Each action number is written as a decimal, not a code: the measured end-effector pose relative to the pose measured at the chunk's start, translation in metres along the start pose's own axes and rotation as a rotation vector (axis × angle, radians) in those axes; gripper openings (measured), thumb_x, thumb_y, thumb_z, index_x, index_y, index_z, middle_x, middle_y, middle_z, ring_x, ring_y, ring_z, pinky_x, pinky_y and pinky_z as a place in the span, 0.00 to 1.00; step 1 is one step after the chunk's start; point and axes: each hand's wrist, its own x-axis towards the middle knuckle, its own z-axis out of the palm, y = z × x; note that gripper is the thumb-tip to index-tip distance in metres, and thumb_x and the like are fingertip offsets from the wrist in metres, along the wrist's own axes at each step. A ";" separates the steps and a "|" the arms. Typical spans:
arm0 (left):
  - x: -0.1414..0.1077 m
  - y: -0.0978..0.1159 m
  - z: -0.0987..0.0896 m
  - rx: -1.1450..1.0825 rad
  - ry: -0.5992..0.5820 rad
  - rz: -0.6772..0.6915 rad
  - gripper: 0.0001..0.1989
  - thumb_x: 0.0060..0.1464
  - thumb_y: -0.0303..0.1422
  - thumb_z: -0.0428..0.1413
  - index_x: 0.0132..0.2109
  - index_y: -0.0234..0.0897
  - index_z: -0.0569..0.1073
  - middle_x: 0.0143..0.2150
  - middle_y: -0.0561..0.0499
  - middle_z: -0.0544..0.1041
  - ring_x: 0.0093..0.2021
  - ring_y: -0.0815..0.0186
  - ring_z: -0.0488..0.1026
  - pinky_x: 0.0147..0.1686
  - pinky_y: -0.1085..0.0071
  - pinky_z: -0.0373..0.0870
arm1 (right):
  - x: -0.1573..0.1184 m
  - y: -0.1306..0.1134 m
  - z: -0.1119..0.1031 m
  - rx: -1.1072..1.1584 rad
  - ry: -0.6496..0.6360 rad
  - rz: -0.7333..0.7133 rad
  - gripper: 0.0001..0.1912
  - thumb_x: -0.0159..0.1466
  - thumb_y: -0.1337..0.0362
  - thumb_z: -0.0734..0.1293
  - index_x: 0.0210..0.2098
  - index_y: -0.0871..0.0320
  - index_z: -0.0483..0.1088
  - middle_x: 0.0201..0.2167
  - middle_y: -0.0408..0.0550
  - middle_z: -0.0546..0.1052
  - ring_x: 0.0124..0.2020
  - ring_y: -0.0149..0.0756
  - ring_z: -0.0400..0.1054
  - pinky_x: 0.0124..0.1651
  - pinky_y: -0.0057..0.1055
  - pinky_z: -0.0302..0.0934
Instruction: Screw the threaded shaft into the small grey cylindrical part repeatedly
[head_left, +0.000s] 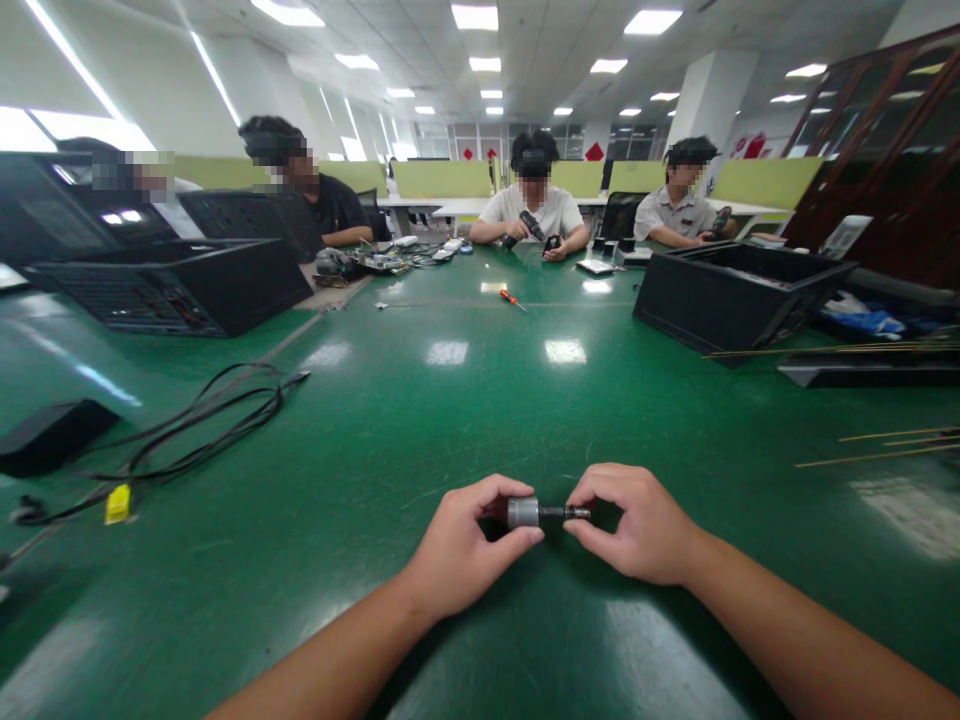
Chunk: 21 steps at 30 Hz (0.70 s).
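Low over the green table, my left hand (469, 545) is closed around a small grey metal cylinder (523, 512), thumb on the near side and forefinger on the far side. A thin dark shaft (553, 512) sticks out of the cylinder toward the right, lying level. At the shaft's right end is a ribbed metal tip (577, 512), pinched between thumb and forefinger of my right hand (637, 525). Cylinder and shaft look like one piece; its exact kind I cannot make out. The cylinder's left end is partly hidden by my left hand.
An orange screwdriver (511, 298) lies mid-table. Black cables (202, 430) and a black box (56, 435) are at left. Black computer cases stand left (187, 290) and right (739, 295). Thin rods (877, 455) lie at right. Several people sit opposite, one with a power drill (531, 225).
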 end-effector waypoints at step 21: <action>0.000 0.001 -0.002 0.034 0.011 0.001 0.14 0.51 0.35 0.64 0.45 0.38 0.77 0.35 0.52 0.80 0.34 0.64 0.76 0.37 0.69 0.70 | 0.001 0.000 -0.002 -0.015 -0.013 0.009 0.02 0.59 0.67 0.71 0.33 0.57 0.73 0.28 0.43 0.76 0.30 0.33 0.69 0.36 0.30 0.59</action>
